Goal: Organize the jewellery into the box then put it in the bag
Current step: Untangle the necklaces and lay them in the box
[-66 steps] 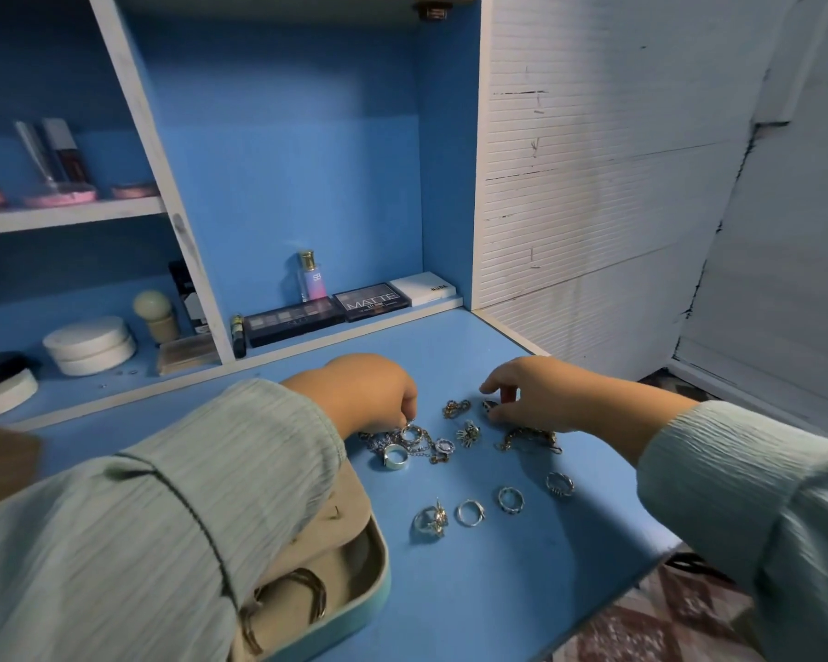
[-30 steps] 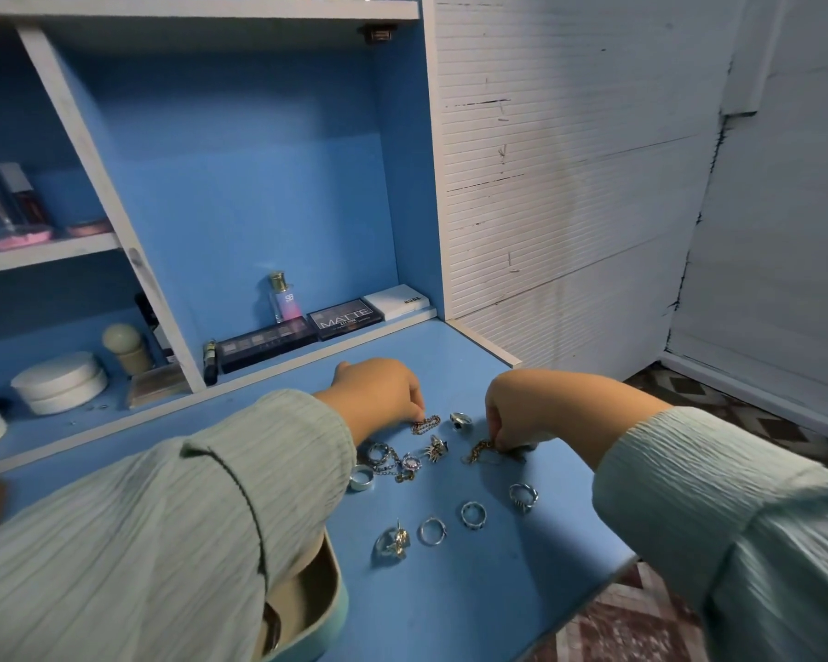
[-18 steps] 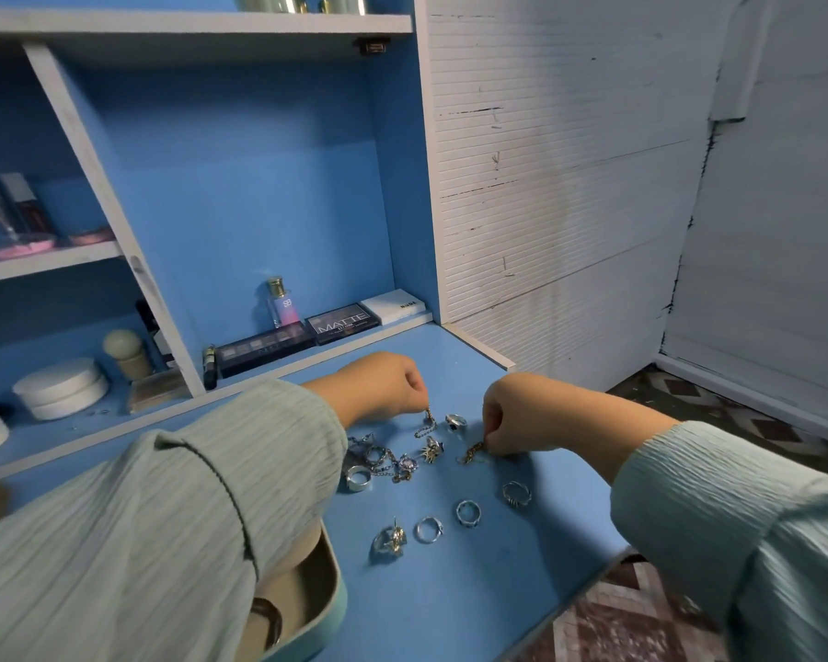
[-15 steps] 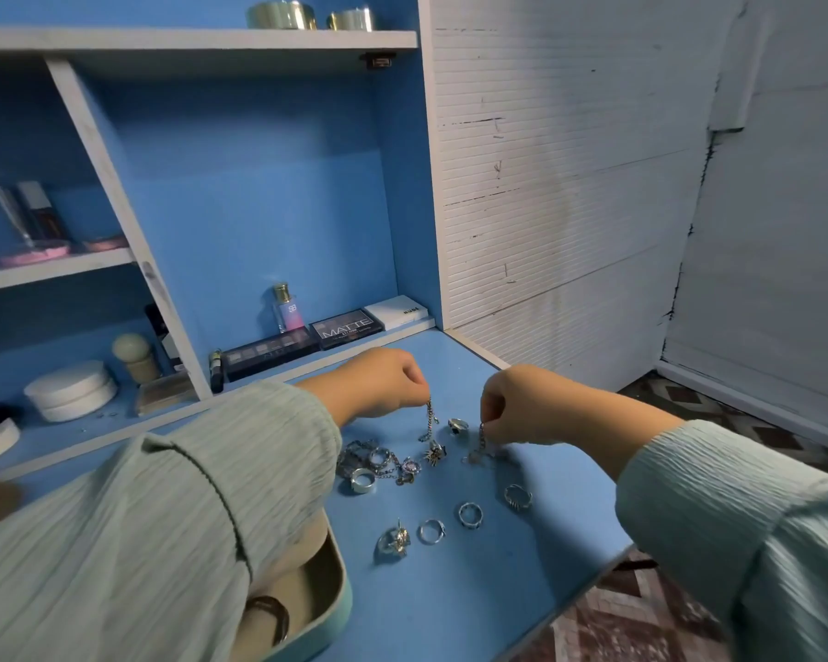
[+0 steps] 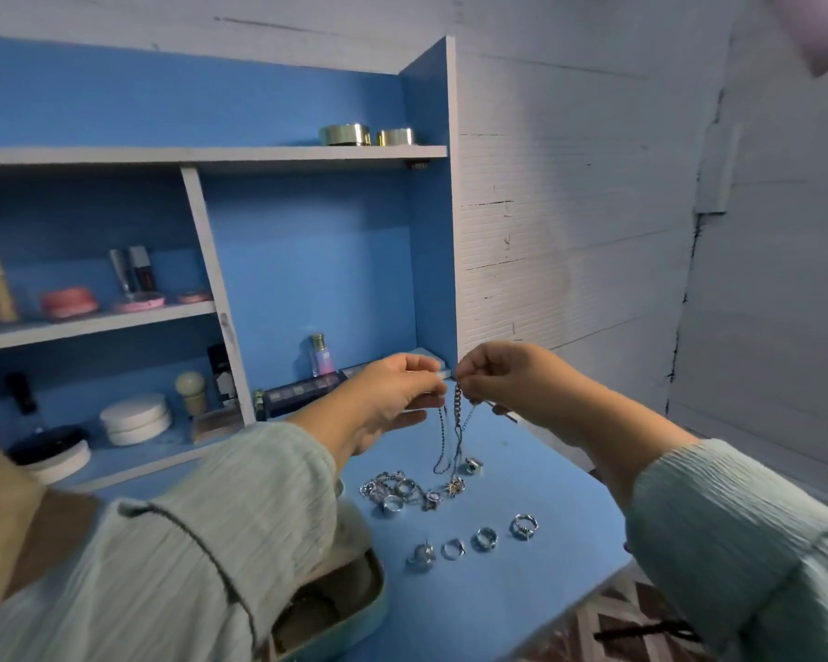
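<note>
Your left hand (image 5: 393,394) and right hand (image 5: 503,377) are raised side by side above the blue desk (image 5: 522,590), each grip pinching the top of a thin silver-coloured metal chain (image 5: 450,432). The chain hangs straight down from your fingertips in fine linked strands, its lowest loop just above the desk; whether it is one chain or two I cannot tell. Directly below the chain lies a tangled heap of silver rings and chains (image 5: 405,489), and a single chunky ring (image 5: 473,465) sits just right of the loop. Nearer you than the heap, four silver rings (image 5: 469,542) lie in a loose row, well apart from each other. Left of that row, the open pale-teal jewellery box (image 5: 354,618) with rounded corners and a beige lining is half hidden under your ribbed pale-green sleeve (image 5: 187,566); its contents are blurred.
</note>
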